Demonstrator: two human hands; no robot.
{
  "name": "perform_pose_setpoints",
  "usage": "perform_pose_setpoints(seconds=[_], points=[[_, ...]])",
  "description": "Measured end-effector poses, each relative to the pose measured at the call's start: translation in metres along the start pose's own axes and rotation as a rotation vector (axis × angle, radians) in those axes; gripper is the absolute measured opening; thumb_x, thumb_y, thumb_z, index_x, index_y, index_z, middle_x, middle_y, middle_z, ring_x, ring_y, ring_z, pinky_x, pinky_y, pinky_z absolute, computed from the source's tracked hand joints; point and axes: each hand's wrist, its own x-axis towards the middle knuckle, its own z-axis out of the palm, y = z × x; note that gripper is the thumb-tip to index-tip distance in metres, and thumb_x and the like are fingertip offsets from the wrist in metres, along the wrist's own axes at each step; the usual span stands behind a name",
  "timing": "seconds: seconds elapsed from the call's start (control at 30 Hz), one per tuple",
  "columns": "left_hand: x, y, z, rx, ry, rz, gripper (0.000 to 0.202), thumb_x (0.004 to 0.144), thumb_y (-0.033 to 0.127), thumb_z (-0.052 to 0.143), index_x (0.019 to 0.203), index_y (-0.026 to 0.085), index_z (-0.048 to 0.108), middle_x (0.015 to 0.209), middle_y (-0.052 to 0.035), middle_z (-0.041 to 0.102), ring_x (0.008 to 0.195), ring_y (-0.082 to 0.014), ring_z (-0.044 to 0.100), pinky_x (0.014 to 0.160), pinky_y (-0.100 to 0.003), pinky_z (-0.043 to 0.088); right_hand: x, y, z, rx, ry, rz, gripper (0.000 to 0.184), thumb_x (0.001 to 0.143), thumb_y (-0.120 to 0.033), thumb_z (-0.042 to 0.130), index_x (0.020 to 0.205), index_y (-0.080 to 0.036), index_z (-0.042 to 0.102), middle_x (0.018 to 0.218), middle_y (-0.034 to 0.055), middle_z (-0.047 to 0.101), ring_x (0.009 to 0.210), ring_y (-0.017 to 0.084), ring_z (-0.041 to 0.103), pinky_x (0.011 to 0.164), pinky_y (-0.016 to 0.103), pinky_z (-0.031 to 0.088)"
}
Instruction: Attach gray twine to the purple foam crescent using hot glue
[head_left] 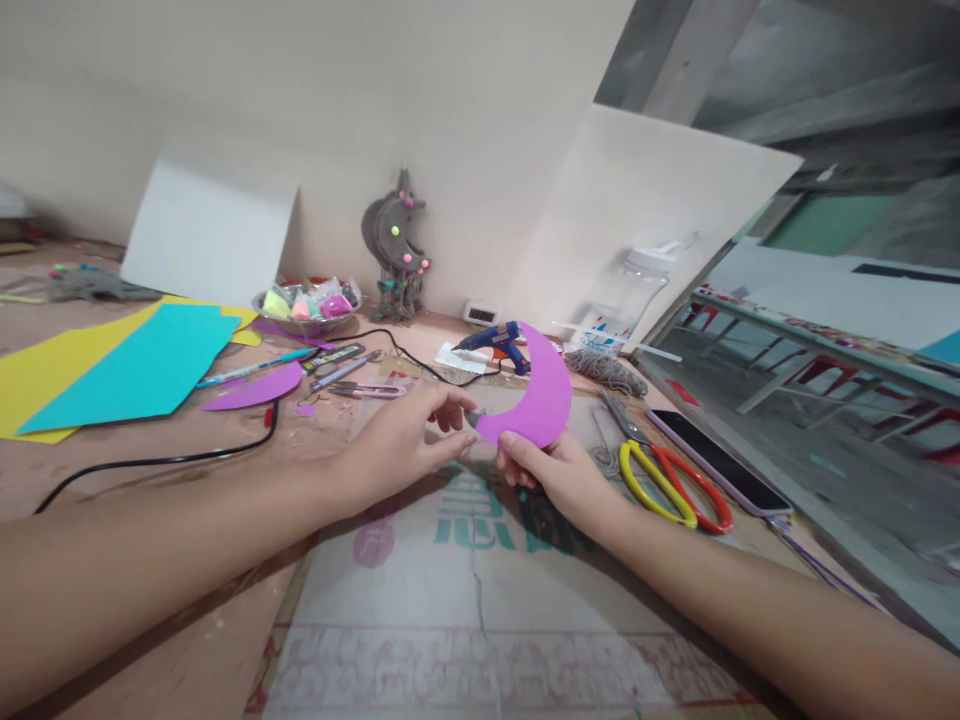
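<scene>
The right hand (559,472), partly hidden behind, holds one purple paper crescent (551,395) above the printed sheet (390,610). The left hand (401,435) is half-curled at the crescent's lower tip; whether it grips the grey bit (472,418) there, one cannot tell. Beyond lies one blue glue gun (493,339); one bowl (324,325) contains at least three coloured packets (301,308).

Bare arms stretch inward, the left arm (187,540) from 8 o'clock and the right arm (739,590) from 4 o'clock, with the hands close together but apart near the center. The left hand (409,430) points toward 2 o'clock, fingers bent, thumb stretched out alongside with a gap between. The right hand (555,470), angled toward 10 o'clock, pinches tight, thumb on top, fingers folded beneath.
</scene>
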Motion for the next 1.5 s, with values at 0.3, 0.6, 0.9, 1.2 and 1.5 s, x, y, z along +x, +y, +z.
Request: perform_pose_setpoints(seconds=[0.3,0.6,0.9,1.2,1.5], points=[[0.0002,0.0001,-0.0016,0.054,0.003,-0.005,0.021,0.083,0.028,0.057,0.102,0.018,0.057,0.095,-0.0045,0.062,0.087,-0.0165,0.057,0.077,-0.030,0.046,-0.0005,0.0028,-0.0010,0.025,-0.026,0.001,0.036,0.080,-0.048,0.054,0.063,-0.016,0.058,0.050,-0.0020,0.050,0.044,0.007,0.041,0.043,0.020,0.033],[0.0002,-0.0001,-0.0017,0.070,0.001,0.048,0.022,0.084,0.029,0.057,0.103,0.017,0.057,0.095,-0.0045,0.062,0.088,-0.0162,0.056,0.079,-0.030,0.045,-0.0002,0.0009,-0.0006,0.036,-0.024,0.003,0.035,0.079,-0.046,0.053,0.062,-0.015,0.057,0.049,-0.0025,0.050,0.042,0.007,0.039,0.044,0.020,0.031],[-0.0008,-0.0042,-0.0016,0.076,0.017,0.076,0.022,0.083,0.030,0.057,0.102,0.019,0.057,0.095,-0.0037,0.062,0.088,-0.0168,0.056,0.078,-0.030,0.045,0.0001,0.0017,-0.0025,0.053,-0.047,0.018,0.036,0.079,-0.047,0.054,0.062,-0.016,0.058,0.048,-0.0016,0.051,0.042,0.007,0.039,0.043,0.021,0.031],[0.0002,-0.0045,-0.0020,0.112,0.012,0.090,0.020,0.084,0.033,0.056,0.098,0.018,0.060,0.093,-0.0044,0.063,0.090,-0.0185,0.056,0.081,-0.032,0.044,0.0007,-0.0013,-0.0014,0.078,-0.041,0.047,0.039,0.074,-0.050,0.056,0.058,-0.015,0.057,0.047,-0.0012,0.050,0.041,0.007,0.039,0.042,0.021,0.030],[-0.0004,-0.0014,-0.0032,0.166,-0.004,0.087,0.020,0.084,0.031,0.055,0.098,0.019,0.060,0.093,-0.0048,0.064,0.091,-0.0195,0.057,0.081,-0.033,0.044,0.0013,0.0016,-0.0027,0.069,-0.062,0.032,0.040,0.076,-0.050,0.055,0.059,-0.014,0.058,0.046,-0.0007,0.051,0.042,0.008,0.040,0.042,0.020,0.031]])
